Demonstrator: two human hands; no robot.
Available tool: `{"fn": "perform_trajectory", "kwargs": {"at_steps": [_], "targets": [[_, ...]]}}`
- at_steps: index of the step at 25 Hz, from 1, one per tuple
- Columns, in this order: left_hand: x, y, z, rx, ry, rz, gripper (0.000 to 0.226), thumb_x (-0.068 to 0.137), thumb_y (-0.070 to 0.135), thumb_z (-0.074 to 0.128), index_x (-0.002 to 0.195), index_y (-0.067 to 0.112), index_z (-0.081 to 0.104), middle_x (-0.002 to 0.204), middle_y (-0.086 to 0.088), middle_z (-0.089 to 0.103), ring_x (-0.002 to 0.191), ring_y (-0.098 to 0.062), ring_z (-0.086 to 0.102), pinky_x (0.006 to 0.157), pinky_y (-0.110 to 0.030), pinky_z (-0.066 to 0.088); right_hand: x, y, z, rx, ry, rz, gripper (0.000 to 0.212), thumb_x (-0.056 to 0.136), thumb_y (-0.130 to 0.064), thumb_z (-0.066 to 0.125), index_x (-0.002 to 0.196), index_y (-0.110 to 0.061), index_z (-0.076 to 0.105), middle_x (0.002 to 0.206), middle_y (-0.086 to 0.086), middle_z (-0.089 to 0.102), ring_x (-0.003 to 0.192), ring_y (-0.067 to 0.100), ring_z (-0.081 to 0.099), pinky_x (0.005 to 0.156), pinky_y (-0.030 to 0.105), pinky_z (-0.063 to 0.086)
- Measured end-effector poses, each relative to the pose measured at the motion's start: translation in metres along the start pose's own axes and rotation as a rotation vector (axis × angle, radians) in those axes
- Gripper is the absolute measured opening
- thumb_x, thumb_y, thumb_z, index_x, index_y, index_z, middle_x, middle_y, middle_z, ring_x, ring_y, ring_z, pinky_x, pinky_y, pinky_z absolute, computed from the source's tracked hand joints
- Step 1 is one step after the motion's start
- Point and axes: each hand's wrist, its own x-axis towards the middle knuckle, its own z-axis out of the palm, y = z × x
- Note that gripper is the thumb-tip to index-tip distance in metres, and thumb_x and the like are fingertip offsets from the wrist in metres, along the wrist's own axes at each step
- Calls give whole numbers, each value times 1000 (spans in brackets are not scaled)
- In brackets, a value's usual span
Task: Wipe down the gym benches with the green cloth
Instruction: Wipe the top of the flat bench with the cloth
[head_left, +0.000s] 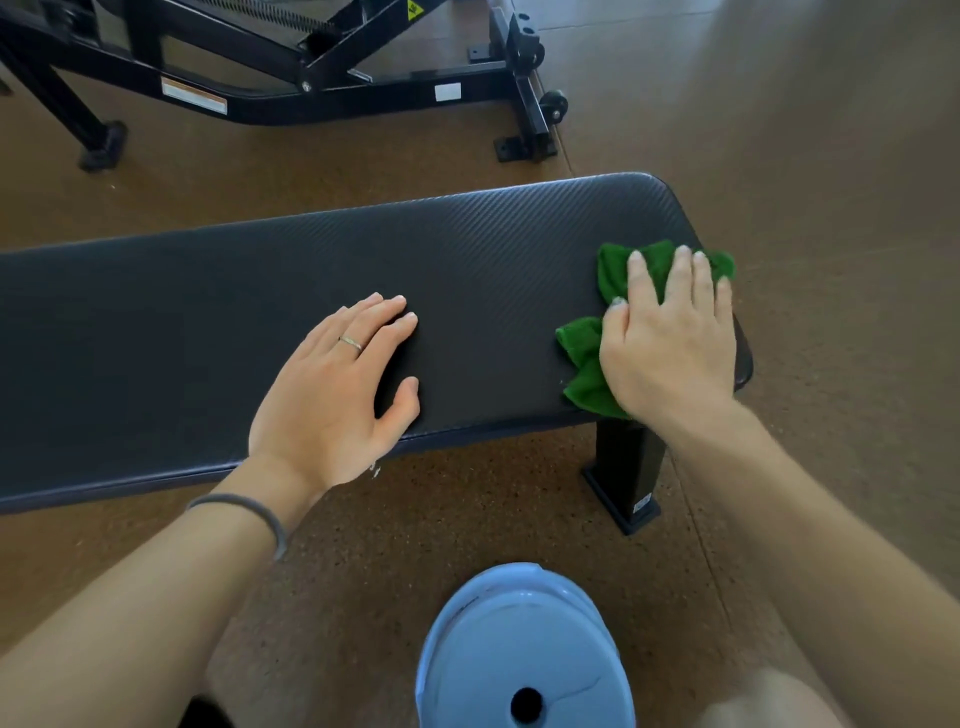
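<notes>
Right hand (670, 338) flat, pressing green cloth (584, 353) on bench (260, 291) end, left hand (337, 384) relaxed — labels unreadable.

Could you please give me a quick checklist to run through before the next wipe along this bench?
1. Cloth under the wiping hand: ok, the right hand presses flat on the green cloth.
2. Cloth on the pad: ok, at the right end of the bench.
3. Bench steadied: ok, the left hand rests flat mid-pad.
4. Wiping path leftward: not ok, the left hand lies in it.
5. Pad already clean: cannot tell.
6. Blue object on the floor: ok, clear of the bench.
</notes>
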Motion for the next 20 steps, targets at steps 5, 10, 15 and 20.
{"fn": "perform_trajectory", "kwargs": {"at_steps": [5,10,15,20], "targets": [[1,-1,1,-24,17,-1,58,100,42,42,148,11,54,157,-6,49,149,-25,40,125,-46,31,68,-36,-4,61,17,59,63,107,-39,20,165,-13,17,171,23,6,159,37,3,128,54,2],[2,-1,1,-68,-11,-6,61,101,45,41,151,11,50,158,-7,47,150,-25,39,126,-42,27,-55,-106,20,73,68,-219,63,105,-39,20,164,-19,23,172,16,12,160,31,9,130,48,5],[-29,-71,-37,-50,52,-98,42,100,29,51,136,9,61,142,-12,59,132,-31,53,116,-47,38,-31,-88,10,78,77,53,56,108,-36,26,162,-22,30,171,13,17,159,29,14,129,47,9],[-66,-136,-47,-88,38,-218,36,102,28,46,129,10,61,134,-9,58,124,-33,52,108,-50,44,-91,-238,35,88,221,-25,60,99,-34,31,150,-11,51,160,22,40,149,37,35,123,54,25]]}}
